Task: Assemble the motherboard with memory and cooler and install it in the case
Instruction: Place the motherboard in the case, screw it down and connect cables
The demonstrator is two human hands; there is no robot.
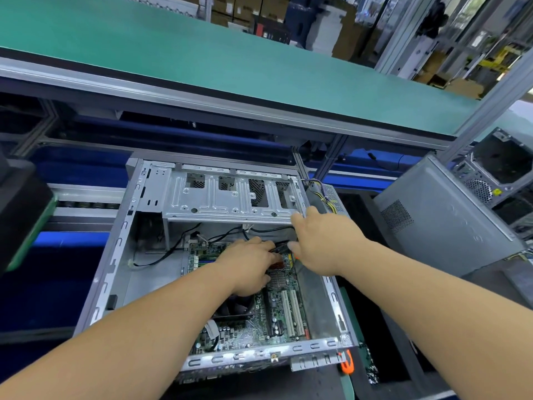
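Note:
An open grey metal case (115, 255) lies on its side in the middle of the view. Inside it sits the green motherboard (259, 321), with white slots and a dark cooler fan (233, 308) partly hidden under my left forearm. My left hand (248, 264) rests palm down on the board near its far end, fingers bent over black cables (279, 247). My right hand (320, 243) reaches in from the right, its fingers curled at those same cables beside the drive cage (230, 197). What each hand holds is hidden.
A second grey case (444, 215) stands at the right, with another open case behind it. A green conveyor belt (202, 53) runs across the back. A dark box (20, 212) sits at the left edge. An orange-handled tool (347, 363) lies by the case's near right corner.

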